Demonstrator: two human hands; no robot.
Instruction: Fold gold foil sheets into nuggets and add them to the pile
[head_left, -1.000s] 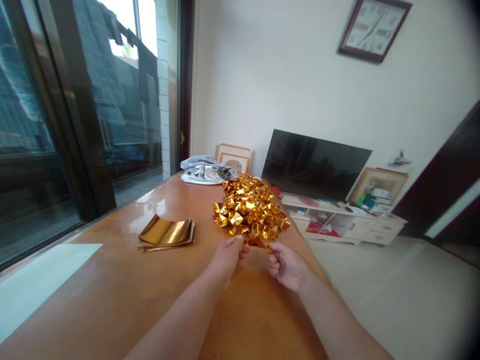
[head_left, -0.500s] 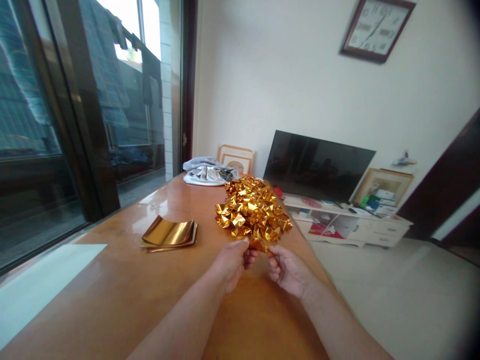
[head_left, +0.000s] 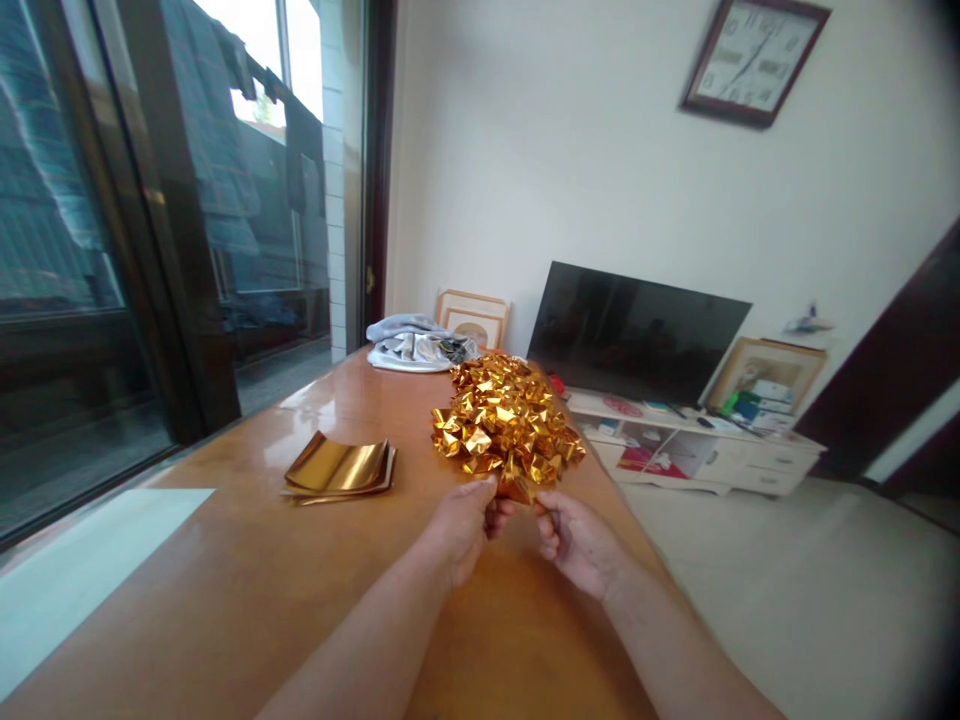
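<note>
Both my hands meet over a wooden table (head_left: 225,580). Between their fingertips is a small folded piece of gold foil paper (head_left: 516,489): my left hand (head_left: 461,525) pinches its left side and my right hand (head_left: 574,540) its right side. Just beyond lies a heap of folded gold foil pieces (head_left: 504,418). A small stack of flat gold foil sheets (head_left: 340,467) lies to the left of my hands, curling up at the edges.
A bundle of grey and white cloth (head_left: 416,345) lies at the table's far end. Sliding glass doors (head_left: 112,250) run along the left. Right of the table stands a low white cabinet (head_left: 697,445) with a television (head_left: 637,330). A clock (head_left: 754,55) hangs on the wall.
My hands drew slightly closer together on the small foil piece and sank a little in view. The heap and the flat sheets stayed put.
</note>
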